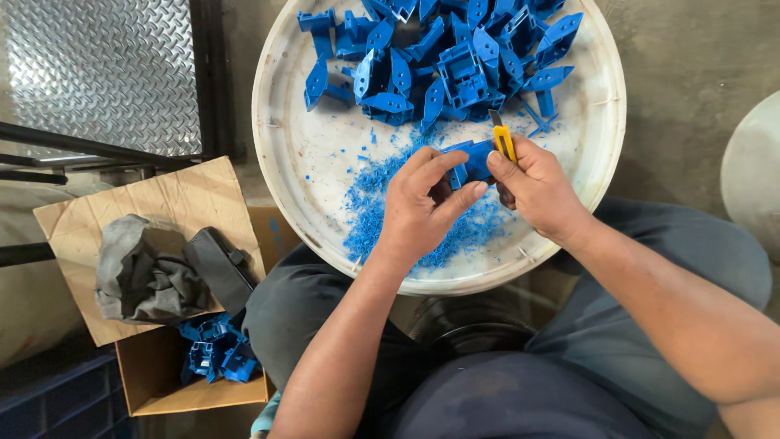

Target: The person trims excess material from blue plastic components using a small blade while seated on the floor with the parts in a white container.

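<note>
My left hand [418,207] grips a small blue plastic part [473,161] over a round white tray [280,154]. My right hand [538,189] holds a yellow utility knife [503,140], its blade against the part's right edge. Both hands meet above a heap of blue plastic shavings [382,213] on the tray. A pile of several blue plastic parts [443,57] lies at the tray's far side.
A cardboard box [154,382] at lower left holds more blue parts [215,349]. On its flap lie a grey cloth [138,272] and a black object [221,267]. Diamond-plate metal [101,73] is at upper left. Another pale round edge [751,175] shows at right.
</note>
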